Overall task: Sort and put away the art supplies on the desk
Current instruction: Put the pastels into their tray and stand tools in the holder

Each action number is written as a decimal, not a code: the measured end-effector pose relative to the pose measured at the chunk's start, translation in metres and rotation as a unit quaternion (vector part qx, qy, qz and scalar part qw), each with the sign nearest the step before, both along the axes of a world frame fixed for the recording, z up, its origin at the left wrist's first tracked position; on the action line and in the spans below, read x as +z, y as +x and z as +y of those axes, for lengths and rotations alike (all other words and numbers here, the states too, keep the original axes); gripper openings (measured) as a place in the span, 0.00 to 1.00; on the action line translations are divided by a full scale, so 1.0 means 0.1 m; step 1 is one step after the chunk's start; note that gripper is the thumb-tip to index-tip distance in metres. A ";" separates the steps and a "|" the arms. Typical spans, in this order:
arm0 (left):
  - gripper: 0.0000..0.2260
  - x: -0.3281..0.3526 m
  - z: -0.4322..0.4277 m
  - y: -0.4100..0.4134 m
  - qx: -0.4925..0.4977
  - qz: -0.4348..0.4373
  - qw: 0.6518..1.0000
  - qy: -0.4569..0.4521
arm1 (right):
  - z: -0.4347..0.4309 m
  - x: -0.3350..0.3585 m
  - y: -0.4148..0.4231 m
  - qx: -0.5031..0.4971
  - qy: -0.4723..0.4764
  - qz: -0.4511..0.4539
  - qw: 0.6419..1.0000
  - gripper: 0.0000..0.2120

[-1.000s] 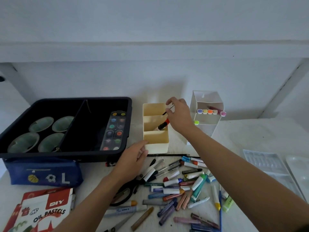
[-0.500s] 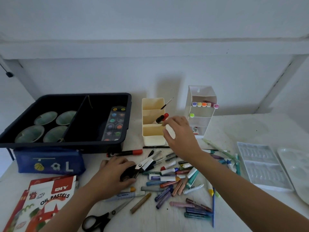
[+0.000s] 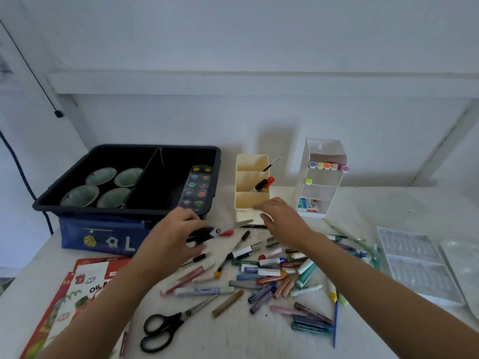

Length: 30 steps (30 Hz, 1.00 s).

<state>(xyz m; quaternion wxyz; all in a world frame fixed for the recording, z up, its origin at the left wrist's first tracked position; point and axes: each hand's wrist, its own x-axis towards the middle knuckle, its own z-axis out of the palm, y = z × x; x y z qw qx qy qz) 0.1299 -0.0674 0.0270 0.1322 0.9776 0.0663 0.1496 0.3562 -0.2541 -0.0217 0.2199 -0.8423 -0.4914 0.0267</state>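
Note:
My left hand (image 3: 176, 237) grips the black handles of small scissors (image 3: 204, 233), whose blades point right towards the cream organizer (image 3: 250, 203). My right hand (image 3: 282, 221) hovers just in front of that organizer, fingers relaxed and holding nothing, its fingertips close to the blade tip. The organizer holds a thin brush (image 3: 272, 163) and a red-capped marker (image 3: 264, 183). A loose pile of pens, markers and pastels (image 3: 272, 270) covers the desk below both hands. Large black scissors (image 3: 166, 327) lie at the front.
A black tray (image 3: 129, 149) at back left holds several green bowls and a watercolour palette (image 3: 195, 189). A blue pencil case (image 3: 103, 237) and an oil pastels box (image 3: 85, 286) lie left. A clear marker holder (image 3: 324, 151) stands right of the organizer. White plastic trays (image 3: 414, 263) lie far right.
My right hand left the brush in the organizer and came down in front of it. My left hand picked the small black scissors out of the pile and raised them.

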 end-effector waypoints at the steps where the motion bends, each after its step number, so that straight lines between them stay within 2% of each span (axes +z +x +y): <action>1: 0.18 0.12 0.04 0.01 0.005 -0.019 1.000 -0.010 | 0.00 0.00 0.00 0.000 0.003 0.010 1.000 0.17; 7: 0.12 0.73 0.24 0.36 0.036 -0.141 0.988 -0.060 | -0.01 -0.02 0.00 -0.014 0.029 0.041 0.999 0.14; 12: 0.11 0.89 0.31 0.90 0.043 -0.161 0.984 -0.060 | -0.01 0.02 0.00 -0.014 0.035 0.052 0.998 0.13; 15: 0.09 0.88 0.35 1.24 0.051 -0.132 0.989 -0.031 | -0.01 0.02 0.00 -0.012 0.037 0.054 0.998 0.13; 19: 0.10 0.85 0.45 1.63 0.062 -0.047 0.996 0.043 | 0.00 0.00 0.02 -0.010 0.050 0.061 0.997 0.12; 25: 0.17 0.78 0.36 2.02 -0.020 0.053 0.989 0.140 | -0.01 -0.04 0.12 -0.009 0.055 0.089 0.994 0.14; 30: 0.21 0.56 0.31 2.07 -0.072 0.077 0.985 0.139 | 0.00 -0.07 0.15 -0.009 0.060 0.094 0.994 0.15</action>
